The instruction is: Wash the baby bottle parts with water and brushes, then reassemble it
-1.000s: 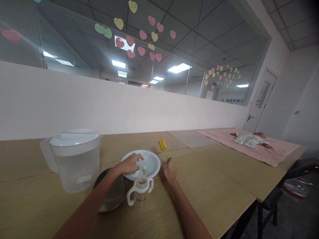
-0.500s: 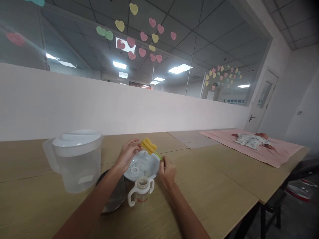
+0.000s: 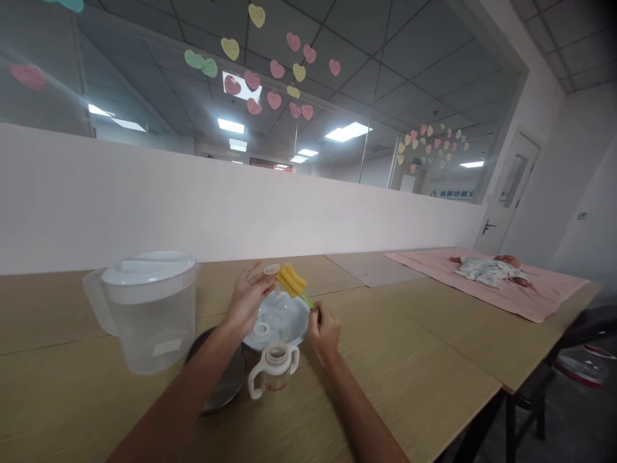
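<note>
My right hand (image 3: 324,328) is closed round the green handle of a bottle brush with a yellow sponge head (image 3: 291,280). My left hand (image 3: 247,301) pinches a small translucent nipple (image 3: 272,270) with a round pale rim. The sponge tip is at the nipple, touching or nearly so. Beneath both hands stands a white bowl (image 3: 301,325) with a white ring (image 3: 261,332) and clear pieces in it. Nearer me a baby bottle (image 3: 277,368) with two white handles stands upright and uncapped. My left forearm partly covers a dark round tray (image 3: 224,382).
A large lidded plastic pitcher (image 3: 154,328) stands on the wooden table (image 3: 409,360) at the left. At the far right, a baby or doll (image 3: 482,271) lies on a pink cloth (image 3: 540,302). A white wall with a window runs behind the table.
My left hand has turned slightly, bringing the nipple's round rim into view above the fingers. The sponge head has shifted a little to the right.
</note>
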Tool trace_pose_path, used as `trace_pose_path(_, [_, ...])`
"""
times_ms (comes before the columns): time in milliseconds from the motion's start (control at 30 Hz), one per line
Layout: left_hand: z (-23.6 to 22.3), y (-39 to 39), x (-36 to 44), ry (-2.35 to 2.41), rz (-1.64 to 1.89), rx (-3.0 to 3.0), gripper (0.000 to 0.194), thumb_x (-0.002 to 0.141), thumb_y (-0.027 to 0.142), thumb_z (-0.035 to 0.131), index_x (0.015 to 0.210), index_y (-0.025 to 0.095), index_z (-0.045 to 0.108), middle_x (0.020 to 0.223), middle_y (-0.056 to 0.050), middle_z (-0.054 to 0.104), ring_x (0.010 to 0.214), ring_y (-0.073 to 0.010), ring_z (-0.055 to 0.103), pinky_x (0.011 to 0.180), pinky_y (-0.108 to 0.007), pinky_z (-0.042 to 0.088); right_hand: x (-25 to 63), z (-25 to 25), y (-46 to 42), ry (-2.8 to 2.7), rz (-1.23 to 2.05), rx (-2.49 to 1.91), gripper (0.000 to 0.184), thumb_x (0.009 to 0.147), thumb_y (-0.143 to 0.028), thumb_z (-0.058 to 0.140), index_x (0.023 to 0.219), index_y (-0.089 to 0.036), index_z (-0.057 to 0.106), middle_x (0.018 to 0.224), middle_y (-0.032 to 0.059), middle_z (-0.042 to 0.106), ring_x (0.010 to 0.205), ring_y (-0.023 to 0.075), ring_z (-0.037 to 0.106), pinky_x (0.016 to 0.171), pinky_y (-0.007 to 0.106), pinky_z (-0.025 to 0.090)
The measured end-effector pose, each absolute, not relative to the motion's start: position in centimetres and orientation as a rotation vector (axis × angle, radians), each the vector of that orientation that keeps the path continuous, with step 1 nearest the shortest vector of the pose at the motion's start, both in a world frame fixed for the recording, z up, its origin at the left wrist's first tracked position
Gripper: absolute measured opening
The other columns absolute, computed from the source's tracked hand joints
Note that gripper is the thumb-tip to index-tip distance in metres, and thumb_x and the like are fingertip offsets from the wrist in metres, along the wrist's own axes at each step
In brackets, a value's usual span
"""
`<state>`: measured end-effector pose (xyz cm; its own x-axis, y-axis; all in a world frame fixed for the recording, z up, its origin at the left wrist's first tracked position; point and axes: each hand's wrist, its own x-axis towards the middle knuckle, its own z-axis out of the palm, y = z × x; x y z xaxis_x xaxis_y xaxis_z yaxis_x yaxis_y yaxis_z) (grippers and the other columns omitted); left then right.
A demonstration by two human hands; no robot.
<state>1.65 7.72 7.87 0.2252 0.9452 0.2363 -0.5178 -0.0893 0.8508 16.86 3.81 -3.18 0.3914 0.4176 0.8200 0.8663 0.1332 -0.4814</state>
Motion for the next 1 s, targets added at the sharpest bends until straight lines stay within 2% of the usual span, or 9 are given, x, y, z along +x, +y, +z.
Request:
trace_pose_path(133, [7.9,8.1,1.6,0.519,1.296,0.911,0.047,0.071,0.003,0.062,0.113,0.019,0.046,0.09,-0.004,0.066,0.083,-0.0106,0.063,0.081,-0.025,0.049,17.0,-3.3,3.8,-1.24,-0.518,-1.48,0.027,0.08,-0.022,0.029,0.068,-0.016,0.053,0.053,-0.0006,0.049,0.049,0.0103,0.043,0.05,0.021,0.026])
trace_pose_path(333, [8.2,8.6,1.4,0.369,1.317,0.822,0.03,0.074,0.002,0.059,0.098,0.019,0.053,0.088,0.0,0.066,0.08,-0.0061,0.062,0.076,-0.016,0.047,17.0,-3.5,3.8,-1.392,-0.652,-1.406,0.024,0.076,-0.018,0.033,0.059,-0.017,0.049,0.049,-0.0018,0.045,0.046,0.0087,0.038,0.05,0.021,0.025])
trace_pose_path(467, [8.4,8.9,1.4,0.371,1.321,0.729,0.023,0.076,0.001,0.054,0.091,0.019,0.052,0.089,-0.001,0.066,0.082,-0.0058,0.063,0.08,-0.016,0.047,17.2,-3.5,3.8,-1.44,-0.705,-1.395,0.023,0.074,-0.016,0.035,0.056,-0.017,0.049,0.049,-0.0014,0.047,0.045,0.008,0.038,0.05,0.021,0.024])
trace_pose_path(567, [8.5,9.0,1.2,0.404,1.339,0.762,0.025,0.077,0.001,0.052,0.094,0.019,0.052,0.09,-0.001,0.066,0.085,-0.007,0.063,0.083,-0.019,0.047,17.9,-3.4,3.7,-1.462,-0.777,-1.405,0.021,0.072,-0.017,0.037,0.054,-0.017,0.049,0.048,-0.001,0.048,0.045,0.0082,0.039,0.049,0.021,0.024])
trace_pose_path(667, [8.3,9.0,1.0,0.445,1.37,0.944,0.034,0.074,0.007,0.057,0.105,0.02,0.049,0.089,-0.002,0.067,0.083,-0.0087,0.064,0.083,-0.023,0.048,18.7,-3.2,3.6,-1.459,-0.829,-1.42,0.021,0.07,-0.019,0.038,0.051,-0.017,0.048,0.047,-0.0008,0.048,0.044,0.0082,0.039,0.048,0.021,0.023])
trace_pose_path(867, [7.3,8.6,1.0,0.637,1.328,1.62,0.049,0.066,0.024,0.064,0.113,0.018,0.049,0.079,-0.002,0.066,0.072,-0.0151,0.063,0.061,-0.024,0.049,18.5,-2.8,3.3,-1.112,-0.642,-1.482,0.029,0.078,-0.021,0.029,0.063,-0.016,0.053,0.048,-0.0016,0.045,0.045,0.0092,0.039,0.049,0.02,0.027])
trace_pose_path(1000, [7.1,8.6,1.3,0.678,1.297,1.787,0.046,0.068,0.026,0.06,0.112,0.017,0.05,0.078,-0.004,0.067,0.07,-0.016,0.064,0.062,-0.026,0.049,18.2,-2.7,3.3,-1.181,-0.626,-1.53,0.03,0.079,-0.022,0.03,0.064,-0.016,0.055,0.051,-0.0006,0.048,0.048,0.0097,0.04,0.05,0.021,0.027])
